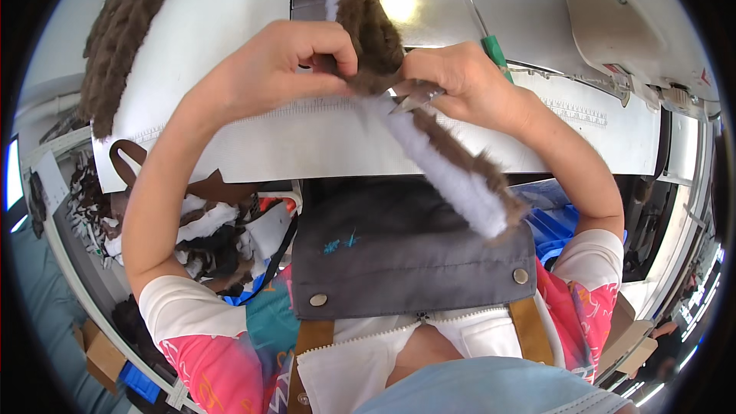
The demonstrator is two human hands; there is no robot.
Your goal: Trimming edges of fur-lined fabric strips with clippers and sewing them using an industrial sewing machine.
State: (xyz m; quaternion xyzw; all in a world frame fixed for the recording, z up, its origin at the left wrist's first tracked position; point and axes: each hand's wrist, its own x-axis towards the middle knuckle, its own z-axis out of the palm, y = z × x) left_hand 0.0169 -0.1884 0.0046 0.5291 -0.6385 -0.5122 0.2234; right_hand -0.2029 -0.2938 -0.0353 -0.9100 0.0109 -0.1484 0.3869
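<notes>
A strip of brown and white plush fabric (376,31) runs from the sewing machine's needle area toward me, and its white-backed end (452,165) hangs over the table edge above my apron. My left hand (295,61) is closed in a pinch on the brown fabric just in front of the machine. Close beside it, my right hand (464,80) is also closed, with a small pair of metal snips (418,97) in its fingers against the strip. Motion blur smears the fabric between both hands, so the blade's contact cannot be made out.
The sewing machine (629,31) stands at the right, with a green-handled pointed tool (497,54) on its metal bed. More brown plush (130,38) lies at the far left. Fabric scraps (218,238) fill a container below left. A printed ruler (575,113) borders the table's front.
</notes>
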